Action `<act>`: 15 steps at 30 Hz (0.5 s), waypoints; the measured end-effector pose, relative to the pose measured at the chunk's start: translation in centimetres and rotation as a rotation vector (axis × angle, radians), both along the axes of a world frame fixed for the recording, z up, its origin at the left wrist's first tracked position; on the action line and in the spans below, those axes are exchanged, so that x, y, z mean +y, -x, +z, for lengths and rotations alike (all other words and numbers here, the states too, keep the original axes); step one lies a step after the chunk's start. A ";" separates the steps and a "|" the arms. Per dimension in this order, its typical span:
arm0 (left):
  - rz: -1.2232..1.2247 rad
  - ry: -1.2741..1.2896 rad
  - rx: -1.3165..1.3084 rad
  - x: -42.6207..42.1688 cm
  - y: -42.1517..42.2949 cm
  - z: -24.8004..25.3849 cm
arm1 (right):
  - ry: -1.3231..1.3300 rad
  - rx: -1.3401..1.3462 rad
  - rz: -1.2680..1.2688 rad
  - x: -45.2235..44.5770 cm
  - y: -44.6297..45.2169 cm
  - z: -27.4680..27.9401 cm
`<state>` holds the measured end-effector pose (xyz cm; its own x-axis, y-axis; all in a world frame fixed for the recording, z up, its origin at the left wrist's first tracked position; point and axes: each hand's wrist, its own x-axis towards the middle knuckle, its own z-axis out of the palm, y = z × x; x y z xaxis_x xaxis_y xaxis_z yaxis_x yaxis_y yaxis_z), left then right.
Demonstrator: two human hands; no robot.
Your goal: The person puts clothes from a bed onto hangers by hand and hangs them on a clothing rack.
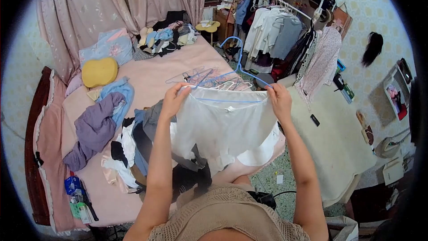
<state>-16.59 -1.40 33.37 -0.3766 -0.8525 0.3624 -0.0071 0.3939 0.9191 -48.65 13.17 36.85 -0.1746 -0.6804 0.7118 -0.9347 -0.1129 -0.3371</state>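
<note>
A pair of sheer white shorts with a small bow at the waistband hangs spread out in front of me. Its waistband is stretched over a blue clothes hanger, whose hook points up and away. My left hand pinches the left end of the waistband near the hanger's arm. At the other end, my right hand grips the waistband against the hanger's right corner. Below and left of the shorts lies a pile of mixed clothes, partly hidden by my left arm.
Loose hangers lie on the pink bed beyond the shorts. A purple garment, yellow cushion and another clothes heap are also there. Behind stands a full clothes rack; a pale-covered table is at right.
</note>
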 end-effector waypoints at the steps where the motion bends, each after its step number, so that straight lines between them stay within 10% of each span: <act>1: 0.000 -0.004 0.000 -0.2 -0.1 -0.1 | -0.001 -0.009 0.000 -0.2 0.2 -0.1; 13: -0.571 -0.381 -0.223 3.4 2.4 -4.1 | -0.378 -0.317 0.044 6.9 7.0 -1.7; 15: -0.649 -0.362 -0.500 2.8 6.0 -11.6 | -0.521 -0.388 0.016 9.7 8.8 -1.0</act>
<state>-22.58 1.44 21.78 -0.8663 -0.4470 -0.2231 -0.3168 0.1462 0.9371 -57.47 22.82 35.86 -0.3396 -0.9242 0.1746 -0.7335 0.1440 -0.6643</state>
